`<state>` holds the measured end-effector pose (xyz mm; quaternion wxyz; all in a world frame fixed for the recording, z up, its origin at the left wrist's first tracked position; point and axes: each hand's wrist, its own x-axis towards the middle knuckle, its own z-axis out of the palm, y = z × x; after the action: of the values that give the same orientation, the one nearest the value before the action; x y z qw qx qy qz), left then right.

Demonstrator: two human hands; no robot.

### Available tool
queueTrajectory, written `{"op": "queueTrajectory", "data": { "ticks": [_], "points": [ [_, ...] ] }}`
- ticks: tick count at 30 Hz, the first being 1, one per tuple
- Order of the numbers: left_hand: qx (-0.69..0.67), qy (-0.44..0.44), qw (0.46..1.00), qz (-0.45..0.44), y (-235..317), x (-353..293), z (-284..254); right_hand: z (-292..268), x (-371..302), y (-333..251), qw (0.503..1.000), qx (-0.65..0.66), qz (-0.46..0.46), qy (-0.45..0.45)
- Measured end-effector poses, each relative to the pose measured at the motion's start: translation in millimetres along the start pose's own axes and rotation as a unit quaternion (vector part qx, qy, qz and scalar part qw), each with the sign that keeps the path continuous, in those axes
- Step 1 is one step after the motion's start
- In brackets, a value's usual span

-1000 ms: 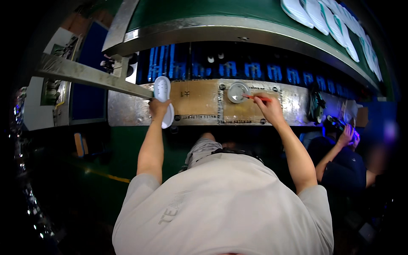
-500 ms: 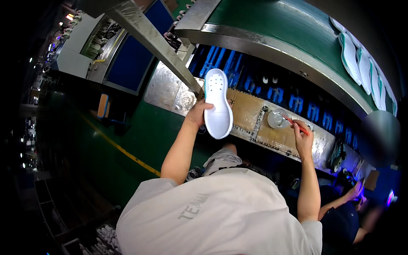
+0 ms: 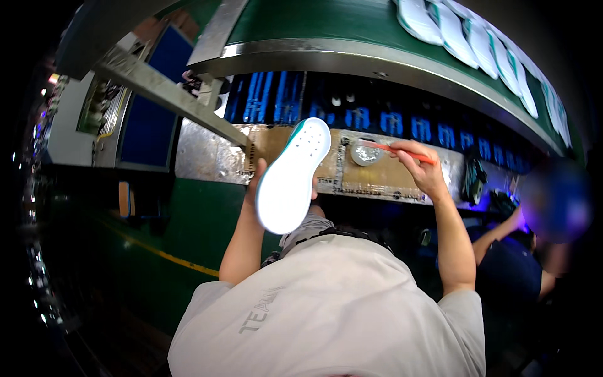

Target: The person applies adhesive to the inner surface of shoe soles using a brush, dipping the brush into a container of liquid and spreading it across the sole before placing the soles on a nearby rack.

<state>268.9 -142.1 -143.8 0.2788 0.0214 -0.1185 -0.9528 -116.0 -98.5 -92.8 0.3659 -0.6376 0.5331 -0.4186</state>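
Observation:
My left hand (image 3: 254, 182) is closed round the edge of a white shoe sole (image 3: 290, 182) with green along one side and several small holes at its far end. The sole is tilted, raised in front of my body above the near edge of the bench. In my right hand (image 3: 428, 171) is a thin red-handled brush (image 3: 411, 151), gripped between thumb and fingers. Its tip points left, over the mouth of a clear round cup (image 3: 366, 154) that stands on the bench; whether it touches what is inside I cannot tell.
Taped cardboard (image 3: 392, 177) covers the metal bench (image 3: 204, 154). Beyond it runs a raised green conveyor (image 3: 326, 22) carrying several white soles (image 3: 458, 38). A slanted metal beam (image 3: 173, 91) crosses at left. Another person's arm (image 3: 499, 237) is at the right.
My view has turned, so the bench and conveyor sit further left. The sole has come nearer and tilted the other way. My right hand still holds the brush at the cup.

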Motion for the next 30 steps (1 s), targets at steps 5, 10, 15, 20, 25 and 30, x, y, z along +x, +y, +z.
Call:
{"op": "queueTrajectory", "data": {
  "ticks": [5,10,15,20,25,30],
  "points": [
    [-0.151,0.006,0.984,-0.096,-9,3,46,-13,30,-65,0.982,-0.049,-0.139,-0.119],
    [-0.261,-0.010,0.950,-0.172,-19,5,60,-17,41,-68,0.976,-0.064,-0.125,-0.168],
    [-0.275,-0.071,0.938,-0.200,-9,4,51,-19,43,-56,0.989,-0.051,-0.110,-0.086],
    [-0.189,-0.027,0.973,-0.130,-12,15,66,-5,30,-53,0.996,-0.066,-0.052,-0.030],
    [0.150,0.047,0.988,0.006,-20,34,72,12,12,-72,0.995,-0.046,-0.086,-0.034],
    [0.379,0.065,0.919,0.090,-1,52,70,15,-5,-81,0.988,-0.014,-0.143,-0.060]
  ]
}}
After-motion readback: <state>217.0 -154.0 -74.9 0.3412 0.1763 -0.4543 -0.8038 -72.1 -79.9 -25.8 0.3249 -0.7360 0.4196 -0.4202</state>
